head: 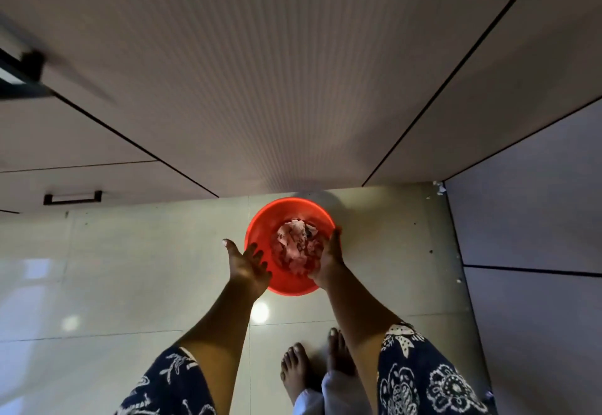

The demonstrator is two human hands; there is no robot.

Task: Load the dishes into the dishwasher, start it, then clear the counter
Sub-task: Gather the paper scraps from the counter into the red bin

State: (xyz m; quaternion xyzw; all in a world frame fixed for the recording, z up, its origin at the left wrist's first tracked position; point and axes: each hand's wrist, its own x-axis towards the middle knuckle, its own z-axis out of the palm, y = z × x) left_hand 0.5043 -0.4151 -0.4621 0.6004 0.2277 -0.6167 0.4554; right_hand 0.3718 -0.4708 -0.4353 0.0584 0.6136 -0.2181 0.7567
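A red plastic bin stands on the tiled floor against the cabinet base, holding crumpled pinkish-white waste. Both of my hands hover over it. My left hand is above the bin's left rim with fingers spread and straight, holding nothing. Over the right rim, my right hand has its fingers straight and its palm turned toward the waste, right beside or touching it. No dishes or dishwasher interior are in view.
Ribbed cabinet fronts rise behind the bin, with a black drawer handle at the left. A grey panel closes the right side. My bare feet stand on the glossy floor tiles just behind the bin.
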